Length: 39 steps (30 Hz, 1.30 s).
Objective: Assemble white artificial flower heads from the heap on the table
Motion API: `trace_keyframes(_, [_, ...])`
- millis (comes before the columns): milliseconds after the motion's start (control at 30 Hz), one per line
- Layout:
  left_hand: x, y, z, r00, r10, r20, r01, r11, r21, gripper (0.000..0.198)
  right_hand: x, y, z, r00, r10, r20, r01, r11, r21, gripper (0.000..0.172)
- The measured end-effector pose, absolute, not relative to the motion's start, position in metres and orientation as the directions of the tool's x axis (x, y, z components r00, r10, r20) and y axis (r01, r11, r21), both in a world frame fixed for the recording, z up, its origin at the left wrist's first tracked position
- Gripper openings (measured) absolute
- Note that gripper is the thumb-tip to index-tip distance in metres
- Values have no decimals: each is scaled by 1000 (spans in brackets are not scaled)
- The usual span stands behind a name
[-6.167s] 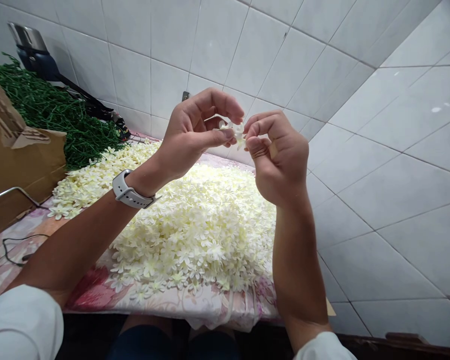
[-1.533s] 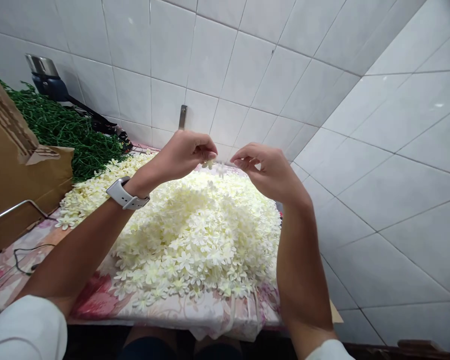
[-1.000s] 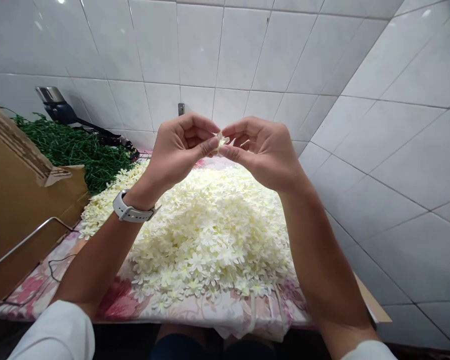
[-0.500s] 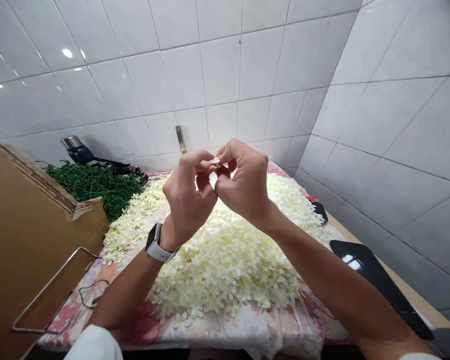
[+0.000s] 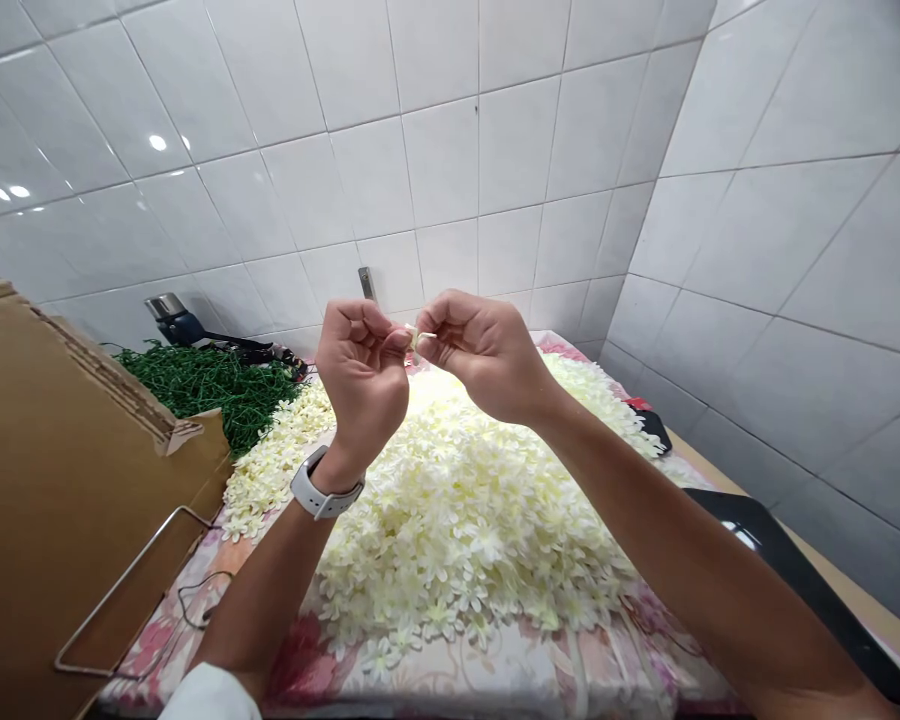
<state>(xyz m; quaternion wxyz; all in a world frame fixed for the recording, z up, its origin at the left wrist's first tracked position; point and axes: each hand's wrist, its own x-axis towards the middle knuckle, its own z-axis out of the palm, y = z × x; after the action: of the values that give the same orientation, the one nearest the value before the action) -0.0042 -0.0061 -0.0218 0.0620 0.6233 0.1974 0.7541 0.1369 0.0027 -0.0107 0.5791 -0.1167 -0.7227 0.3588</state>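
Note:
Both hands are raised above a large heap of cream-white artificial flowers (image 5: 465,530). Between the fingertips is a small artificial flower (image 5: 414,340), pale cream and mostly covered by the fingers. My left hand (image 5: 364,375), with a watch (image 5: 324,490) on its wrist, pinches the flower from the left between thumb and forefinger. From the right, my right hand (image 5: 487,350) pinches it too, and a pale petal edge shows beside the thumb. The fingertips of both hands nearly meet.
A cardboard box (image 5: 67,480) stands at the left, near a bent metal wire frame (image 5: 131,570). Green wire-like stems (image 5: 210,385) and a dark flask (image 5: 172,318) lie behind it. A black glossy tray-like object (image 5: 772,550) is at the right. Tiled walls enclose the back and right.
My hands have turned and drawn slightly apart, with fingertips still on the small flower. The view has shifted, so the surroundings appear a little lower and farther right.

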Motion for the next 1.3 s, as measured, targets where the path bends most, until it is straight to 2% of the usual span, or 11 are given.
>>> trace_keyframes(200, [-11, -12, -14, -188, 387, 903, 139, -899, 414, 19, 136, 1, -9, -148, 572, 806, -268, 762, -590, 34])
trace_keyframes(333, [-10, -12, -13, -129, 430, 893, 65, -895, 441, 31, 135, -1, -10, -25, 574, 819, -258, 788, -559, 29])
trace_keyframes(433, [-12, -10, -13, -119, 457, 882, 9, -887, 461, 37, 135, -1, -11, -41, 574, 818, -266, 782, -563, 28])
trace_keyframes(533, [-14, -9, -11, -87, 461, 883, 25, -885, 464, 39, 136, 0, -10, -64, 580, 812, -262, 776, -574, 28])
trace_keyframes(700, [-12, -14, -11, -46, 440, 897, 65, -895, 442, 36, 141, -1, -6, -212, 541, 814, -340, 740, -580, 29])
trace_keyframes(867, [-13, -20, -8, -29, 408, 913, 87, -909, 409, 36, 143, -3, -6, -364, 566, 739, -449, 589, -672, 30])
trace_keyframes(1000, [-24, -18, 0, 45, 366, 930, 41, -930, 364, 36, 146, -8, -2, -445, 542, 712, -487, 521, -701, 23])
trace_keyframes(1133, [-32, -18, 4, 123, 359, 925, -12, -932, 363, 38, 149, -11, 0, -447, 509, 735, -485, 553, -678, 22])
trace_keyframes(1300, [-28, -25, 5, 88, 378, 922, 24, -926, 377, 35, 145, -7, -3, -399, 505, 765, -539, 546, -641, 21])
